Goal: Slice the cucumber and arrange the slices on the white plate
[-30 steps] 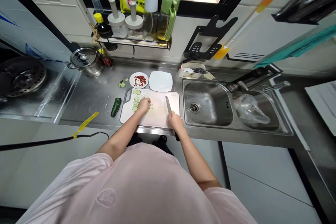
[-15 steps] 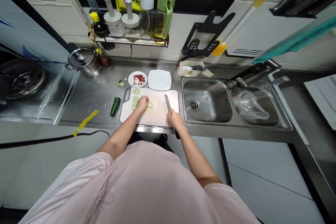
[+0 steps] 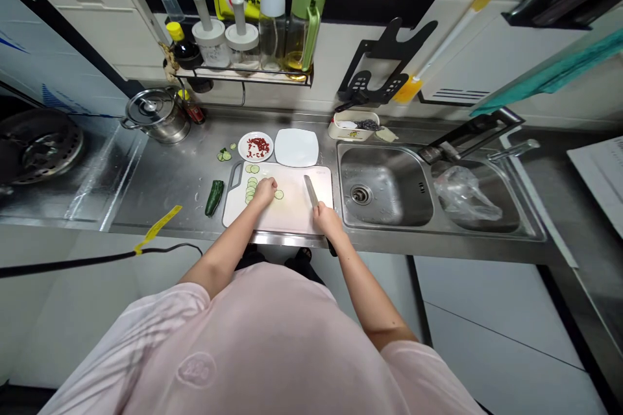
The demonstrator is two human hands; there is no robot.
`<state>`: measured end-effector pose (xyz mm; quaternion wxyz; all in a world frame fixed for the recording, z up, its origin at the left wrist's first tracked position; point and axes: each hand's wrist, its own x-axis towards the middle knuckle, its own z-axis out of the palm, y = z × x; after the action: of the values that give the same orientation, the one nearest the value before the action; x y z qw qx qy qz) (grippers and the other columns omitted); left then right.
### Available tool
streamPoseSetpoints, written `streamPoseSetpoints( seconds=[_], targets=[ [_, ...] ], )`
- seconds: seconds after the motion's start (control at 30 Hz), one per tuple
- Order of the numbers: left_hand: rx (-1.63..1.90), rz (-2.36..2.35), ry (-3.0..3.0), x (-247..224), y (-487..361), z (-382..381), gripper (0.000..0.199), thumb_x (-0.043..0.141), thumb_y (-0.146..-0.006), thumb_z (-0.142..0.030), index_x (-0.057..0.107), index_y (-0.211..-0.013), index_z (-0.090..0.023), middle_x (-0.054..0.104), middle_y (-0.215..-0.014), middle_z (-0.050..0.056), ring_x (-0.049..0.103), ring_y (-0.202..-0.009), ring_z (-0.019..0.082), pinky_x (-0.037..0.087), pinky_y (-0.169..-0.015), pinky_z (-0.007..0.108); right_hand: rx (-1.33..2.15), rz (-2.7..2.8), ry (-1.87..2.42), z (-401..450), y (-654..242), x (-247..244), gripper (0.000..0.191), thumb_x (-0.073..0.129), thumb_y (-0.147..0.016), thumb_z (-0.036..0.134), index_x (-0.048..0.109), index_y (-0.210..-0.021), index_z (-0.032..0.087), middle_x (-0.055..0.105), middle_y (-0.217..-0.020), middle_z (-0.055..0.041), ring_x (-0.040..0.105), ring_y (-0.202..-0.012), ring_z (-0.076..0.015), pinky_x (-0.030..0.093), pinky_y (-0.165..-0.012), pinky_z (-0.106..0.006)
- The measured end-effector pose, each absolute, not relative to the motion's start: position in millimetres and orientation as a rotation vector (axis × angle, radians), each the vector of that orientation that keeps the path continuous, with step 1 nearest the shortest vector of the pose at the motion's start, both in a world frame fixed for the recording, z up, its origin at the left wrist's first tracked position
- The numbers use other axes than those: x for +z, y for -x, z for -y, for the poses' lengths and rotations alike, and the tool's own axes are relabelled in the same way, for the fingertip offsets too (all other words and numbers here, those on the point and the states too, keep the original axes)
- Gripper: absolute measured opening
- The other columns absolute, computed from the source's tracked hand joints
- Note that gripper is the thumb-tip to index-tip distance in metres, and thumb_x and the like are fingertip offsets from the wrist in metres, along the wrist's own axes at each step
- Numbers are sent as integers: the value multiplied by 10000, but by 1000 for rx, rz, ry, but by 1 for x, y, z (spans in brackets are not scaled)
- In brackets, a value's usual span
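My right hand (image 3: 327, 219) is closed round the handle of a knife (image 3: 310, 190), whose blade points away from me over the right part of the white cutting board (image 3: 294, 217). Over the left half of the board is my left hand (image 3: 265, 192), its fingers closed; what they hold, if anything, is too small to make out. One cucumber slice (image 3: 279, 194) lies just right of my left hand. Several more slices (image 3: 252, 182) form a column at the board's left side. A piece of dark green cucumber (image 3: 214, 198) rests on the counter left of the board.
Behind the board are a white plate with red pieces (image 3: 256, 147) and a square white plate (image 3: 296, 147). A steel pot (image 3: 158, 118) stands back left. The sink (image 3: 387, 188) is on the right, and a bottle rack (image 3: 253, 76) hangs above.
The view has shifted very slightly. Both hands, the knife and the slices stay practically where they were.
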<state>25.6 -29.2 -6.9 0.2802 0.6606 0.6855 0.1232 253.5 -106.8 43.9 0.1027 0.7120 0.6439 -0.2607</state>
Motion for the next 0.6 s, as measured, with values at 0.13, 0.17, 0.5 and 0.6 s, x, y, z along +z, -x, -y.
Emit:
streamPoseSetpoints(
  seconds=[0.13, 0.17, 0.5, 0.6],
  targets=[
    [319, -1847, -1765, -8, -26, 29, 150, 539, -789, -143, 647, -887, -180, 634, -919, 68, 571, -867, 174, 422, -785, 272, -754, -1900, -2103, 107, -253, 43, 372, 238, -984, 355, 502, -1167, 169, 647, -1045, -139, 602, -983, -241, 406, -789, -311],
    [321, -1848, -1765, -8, -26, 29, 149, 542, -788, -143, 647, -888, -180, 634, -919, 68, 572, -868, 174, 423, -786, 272, -752, -1904, -2102, 107, -253, 42, 372, 237, -984, 355, 502, -1167, 170, 647, -1044, -140, 602, -982, -242, 406, -789, -313],
    [297, -1856, -1783, -3, -27, 29, 140, 530, -798, -141, 643, -870, -180, 639, -914, 66, 574, -883, 169, 416, -790, 259, -738, -1915, -2091, 108, -253, 40, 376, 220, -987, 355, 493, -1169, 174, 646, -1048, -138, 604, -981, -240, 410, -779, -315],
    [290, -1859, -1783, -2, -27, 29, 147, 529, -797, -143, 648, -875, -182, 645, -920, 64, 575, -889, 167, 415, -795, 255, -733, -1913, -2085, 107, -253, 43, 373, 223, -986, 353, 494, -1167, 173, 646, -1049, -136, 606, -978, -240, 412, -772, -312]
  ],
)
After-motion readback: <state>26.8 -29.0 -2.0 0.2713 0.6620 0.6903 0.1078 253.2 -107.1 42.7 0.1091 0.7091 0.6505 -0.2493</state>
